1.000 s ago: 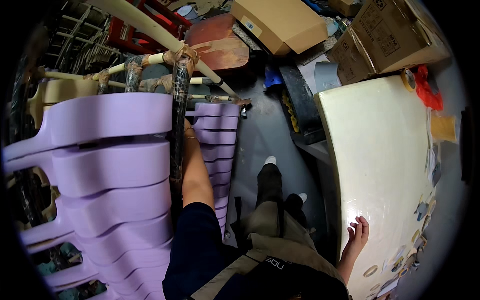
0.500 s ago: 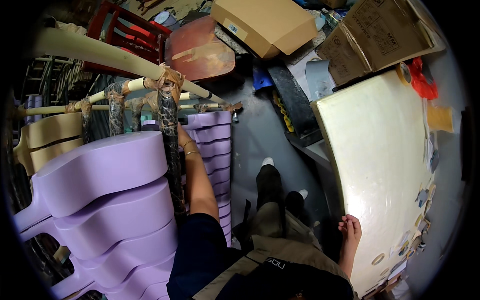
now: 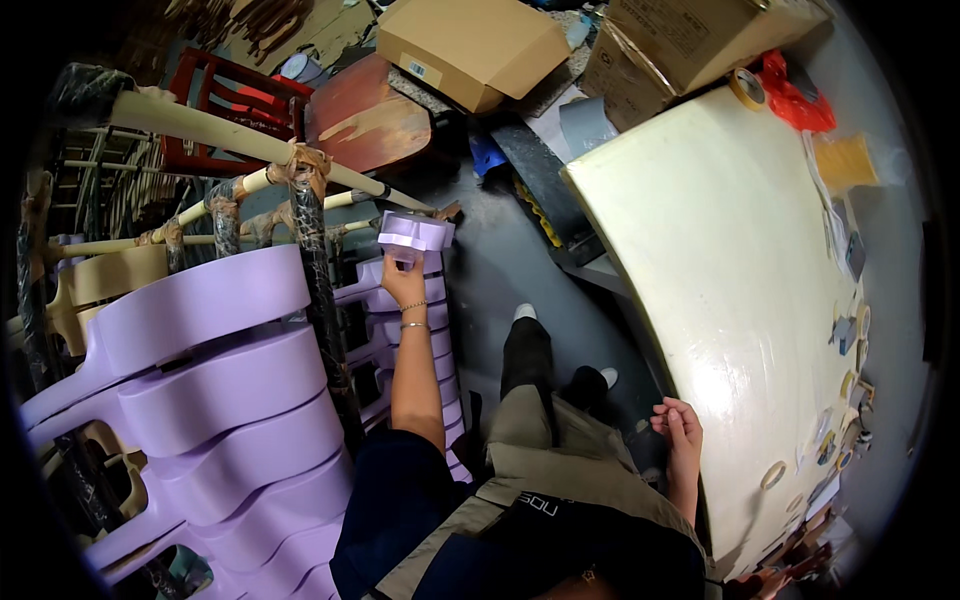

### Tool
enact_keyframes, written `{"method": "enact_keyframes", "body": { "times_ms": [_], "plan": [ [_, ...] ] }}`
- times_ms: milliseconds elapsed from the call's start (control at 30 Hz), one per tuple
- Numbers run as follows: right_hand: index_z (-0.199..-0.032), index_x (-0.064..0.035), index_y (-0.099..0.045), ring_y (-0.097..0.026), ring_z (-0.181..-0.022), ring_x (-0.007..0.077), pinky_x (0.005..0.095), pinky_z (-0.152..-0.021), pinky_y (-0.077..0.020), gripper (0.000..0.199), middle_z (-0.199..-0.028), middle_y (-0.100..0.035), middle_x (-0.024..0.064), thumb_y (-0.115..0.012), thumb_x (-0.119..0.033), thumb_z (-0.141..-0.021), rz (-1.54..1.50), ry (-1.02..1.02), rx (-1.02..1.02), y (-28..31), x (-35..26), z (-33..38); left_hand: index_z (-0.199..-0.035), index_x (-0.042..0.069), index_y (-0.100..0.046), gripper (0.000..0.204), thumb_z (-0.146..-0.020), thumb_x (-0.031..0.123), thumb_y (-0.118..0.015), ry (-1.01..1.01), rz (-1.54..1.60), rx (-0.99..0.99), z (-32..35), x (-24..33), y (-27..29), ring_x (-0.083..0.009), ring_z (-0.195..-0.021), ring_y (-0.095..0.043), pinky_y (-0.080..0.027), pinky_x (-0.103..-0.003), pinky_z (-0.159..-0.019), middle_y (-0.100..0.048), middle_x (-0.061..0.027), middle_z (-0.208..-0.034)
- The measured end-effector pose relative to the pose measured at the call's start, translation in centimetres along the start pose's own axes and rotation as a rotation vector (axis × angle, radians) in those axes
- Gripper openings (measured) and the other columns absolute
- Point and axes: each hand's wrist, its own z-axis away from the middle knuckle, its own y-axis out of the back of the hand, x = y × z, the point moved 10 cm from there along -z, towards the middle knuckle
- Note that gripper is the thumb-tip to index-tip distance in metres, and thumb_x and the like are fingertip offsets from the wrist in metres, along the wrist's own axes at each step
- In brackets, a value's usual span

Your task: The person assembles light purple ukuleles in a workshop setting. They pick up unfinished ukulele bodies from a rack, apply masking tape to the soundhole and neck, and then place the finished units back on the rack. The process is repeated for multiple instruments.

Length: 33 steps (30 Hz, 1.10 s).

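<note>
My left hand (image 3: 405, 282) reaches forward, its fingers closed round the narrow part of a glossy lilac guitar body (image 3: 416, 230), seen end-on near the end of the rack. Beneath that hand and forearm hangs a row of lilac guitar bodies (image 3: 440, 345) with their necks pointing left. Closer on the left is another row of large lilac guitar bodies (image 3: 215, 300), one above the other. My right hand (image 3: 682, 430) is beside the near edge of a pale table (image 3: 720, 300), its fingers loosely bent and a little apart. Nothing shows in it.
A rack of cream poles (image 3: 200, 125) and wrapped black posts (image 3: 316, 230) stands on the left, with tan bodies (image 3: 115, 280) behind. Cardboard boxes (image 3: 480, 45), a worn red chair (image 3: 365, 115) and a black bin (image 3: 545, 190) fill the far side. Tape rolls (image 3: 773, 475) lie along the table.
My left hand has come out from behind the black post, moving right, and now holds a lilac guitar body in view. The view has shifted; my right hand stays by the table edge.
</note>
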Motion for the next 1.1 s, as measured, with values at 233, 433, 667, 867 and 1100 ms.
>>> {"method": "enact_keyframes", "body": {
  "times_ms": [233, 433, 667, 867, 1100],
  "plan": [
    [-0.105, -0.0001, -0.055, -0.055, -0.08, 0.0119, 0.0238, -0.072, -0.0437, 0.023, -0.094, -0.06, 0.008, -0.048, -0.015, -0.089, -0.08, 0.069, -0.091, 3.3, 2.1, 1.9, -0.08, 0.0, -0.062, 0.019, -0.068, 0.011, -0.073, -0.442, -0.198, 0.011, 4.1, 26.3, 5.4, -0.0161, -0.07, -0.06, -0.047, -0.029, -0.066, -0.064, -0.0072, -0.077],
    [-0.107, 0.0009, -0.054, -0.056, -0.083, 0.0126, 0.0238, -0.075, -0.0441, 0.024, -0.095, -0.06, 0.0091, -0.048, -0.016, -0.09, -0.113, 0.189, -0.246, 7.4, 2.9, 2.3, -0.099, 0.003, -0.048, 0.034, -0.078, 0.02, -0.067, -0.701, 0.879, -0.267, 8.1, 48.3, 17.4, -0.0164, -0.057, -0.055, -0.052, -0.041, -0.077, -0.054, -0.007, -0.065],
    [-0.118, -0.0018, -0.047, -0.051, -0.103, 0.0167, 0.0298, -0.086, -0.0409, 0.037, -0.113, -0.054, 0.0104, -0.046, -0.028, -0.092, -0.302, 0.378, -0.167, 18.0, 2.8, 2.8, -0.097, 0.004, -0.044, 0.029, -0.078, 0.01, -0.066, -0.336, 1.668, -0.649, 12.3, 59.1, 21.8, -0.0131, -0.069, -0.045, -0.042, -0.03, -0.078, -0.044, -0.0026, -0.076],
    [-0.132, -0.002, -0.032, -0.039, -0.12, 0.0221, 0.0345, -0.097, -0.0341, 0.065, -0.129, -0.042, 0.0131, -0.039, -0.051, -0.089, -0.859, 0.265, -0.09, 26.5, 5.9, 2.5, -0.095, 0.004, -0.046, 0.022, -0.083, 0.017, -0.059, 0.184, 1.765, -0.687, 22.1, 56.4, 6.8, -0.0162, -0.066, -0.044, -0.043, -0.03, -0.075, -0.045, -0.0043, -0.075],
    [-0.13, -0.0007, -0.034, -0.046, -0.111, 0.0221, 0.0326, -0.092, -0.0392, 0.061, -0.124, -0.046, 0.0121, -0.034, -0.049, -0.091, -1.045, 0.368, 0.109, 33.1, 9.0, 4.1, -0.101, 0.002, -0.045, 0.022, -0.089, 0.019, -0.051, 0.204, 1.547, -0.734, 32.1, 58.1, -0.7, -0.0178, -0.079, -0.048, -0.038, -0.039, -0.096, -0.046, -0.0062, -0.082]
  ]
}}
